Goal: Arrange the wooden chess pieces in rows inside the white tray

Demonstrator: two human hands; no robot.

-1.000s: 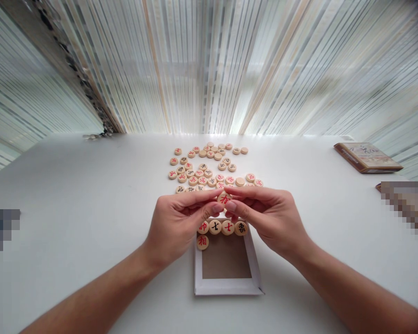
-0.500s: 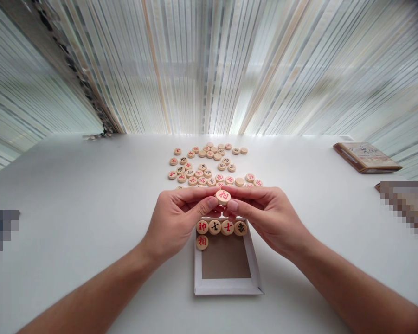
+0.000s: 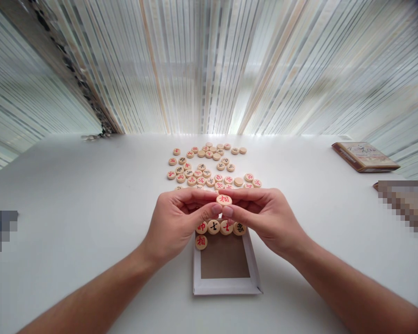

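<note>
A round wooden Chinese chess piece [image 3: 224, 199] with a red character is pinched between the fingertips of both hands, its face tilted up at me. My left hand [image 3: 176, 222] is closed on its left side, my right hand [image 3: 269, 220] on its right. Just below them lies a shallow white box [image 3: 226, 286] with a brown bottom. Several pieces line its far edge, among them a black-lettered piece [image 3: 214, 227]. One red-lettered piece [image 3: 201, 242] sits below the row's left end. My fingers partly cover the box's far rim.
Beyond my hands, many loose Chinese chess pieces [image 3: 198, 174] are scattered on the white table [image 3: 107, 195], some face down. A flat printed box [image 3: 367, 156] lies at the far right, with a blurred-out item [image 3: 405, 204] nearer. A striped curtain [image 3: 202, 65] hangs behind the table.
The held piece has been turned in my fingertips, so its red character, slanted before, now stands nearly upright. Both hands stay above the box's far edge.
</note>
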